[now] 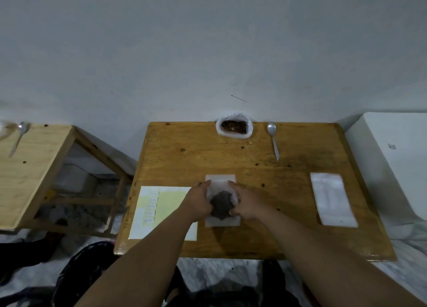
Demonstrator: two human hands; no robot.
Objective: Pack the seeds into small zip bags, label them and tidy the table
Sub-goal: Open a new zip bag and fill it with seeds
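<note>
On the wooden table (184,158), a small zip bag (221,184) with a dark clump of seeds (222,205) inside lies in front of me. My left hand (198,201) grips its left side and my right hand (245,202) grips its right side. At the table's far edge an open white plastic bag of brown seeds (233,126) stands against the wall, with a metal spoon (273,138) lying to its right. A stack of empty zip bags (332,199) lies at the right. A sheet of labels (159,210) lies at the left, partly under my left forearm.
A second wooden table (30,168) stands to the left with another spoon (18,137) on it. A white box-like surface (392,158) borders the table on the right. A wall (208,52) runs directly behind the table. A dark bag (83,272) sits on the floor below.
</note>
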